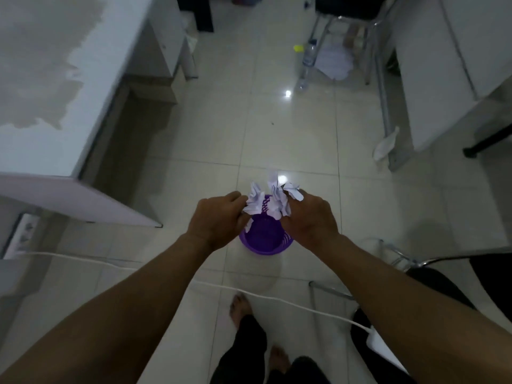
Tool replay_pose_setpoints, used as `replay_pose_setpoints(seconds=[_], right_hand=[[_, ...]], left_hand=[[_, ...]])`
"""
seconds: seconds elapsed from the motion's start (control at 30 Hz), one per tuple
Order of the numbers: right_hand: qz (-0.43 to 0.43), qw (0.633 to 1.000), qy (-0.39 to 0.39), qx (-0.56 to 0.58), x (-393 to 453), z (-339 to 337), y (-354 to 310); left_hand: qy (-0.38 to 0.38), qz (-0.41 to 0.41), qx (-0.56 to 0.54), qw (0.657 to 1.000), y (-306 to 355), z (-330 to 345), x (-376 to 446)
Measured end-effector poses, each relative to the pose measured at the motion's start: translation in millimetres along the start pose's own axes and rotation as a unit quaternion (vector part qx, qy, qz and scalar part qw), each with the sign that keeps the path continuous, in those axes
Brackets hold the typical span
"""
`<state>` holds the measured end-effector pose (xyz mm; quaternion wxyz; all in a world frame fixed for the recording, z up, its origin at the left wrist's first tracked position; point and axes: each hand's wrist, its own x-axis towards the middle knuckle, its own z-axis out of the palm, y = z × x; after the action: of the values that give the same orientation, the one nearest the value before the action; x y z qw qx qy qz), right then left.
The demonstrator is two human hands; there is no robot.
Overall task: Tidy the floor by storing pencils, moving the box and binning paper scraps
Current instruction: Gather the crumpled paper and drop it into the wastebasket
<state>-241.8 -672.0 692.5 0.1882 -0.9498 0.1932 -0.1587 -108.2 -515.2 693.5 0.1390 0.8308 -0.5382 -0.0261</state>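
While both hands hover directly above a purple bin [265,239] on the tiled floor, each grasps a bunch of crumpled white paper scraps [273,202]. To finish this step well, the fingers should probably loosen only with the paper centred over the bin's mouth, low enough that no scrap drifts past its rim. The left hand [219,217] and right hand [309,217] reach forward on outstretched arms, knuckles up, fingers curled round the paper. A white cable [277,297] lies nearer the person than the bin.
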Motion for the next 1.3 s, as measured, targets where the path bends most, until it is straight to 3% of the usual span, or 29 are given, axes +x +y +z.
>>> replay_pose_setpoints(seconds=[0.27, 0.43, 0.73, 0.9, 1.03, 1.3], right_hand=[[0.051, 0.995, -0.077, 0.03, -2.5, 132.3, 89.9], [0.075, 0.99, -0.122, 0.014, -9.0, 224.4, 153.2], [0.136, 0.975, -0.16, 0.069, -18.3, 365.0, 230.6], [0.152, 0.962, -0.213, 0.074, -25.0, 404.9, 261.3], [0.203, 0.94, -0.23, 0.148, -28.4, 422.5, 268.8], [0.333, 0.876, -0.234, 0.26, -19.1, 419.7, 262.0]], left_hand=[[-0.096, 0.003, -0.014, 0.995, -56.5, 144.8, 34.2], [-0.112, -0.006, -0.053, 0.992, -83.1, 259.6, 58.1], [-0.044, -0.096, -0.153, 0.983, -91.2, 423.1, 79.7], [-0.056, -0.139, -0.154, 0.977, -107.7, 469.9, 74.7], [-0.078, -0.172, -0.171, 0.967, -113.3, 491.4, 69.7], [-0.137, -0.235, -0.27, 0.924, -117.7, 478.3, 69.8]])
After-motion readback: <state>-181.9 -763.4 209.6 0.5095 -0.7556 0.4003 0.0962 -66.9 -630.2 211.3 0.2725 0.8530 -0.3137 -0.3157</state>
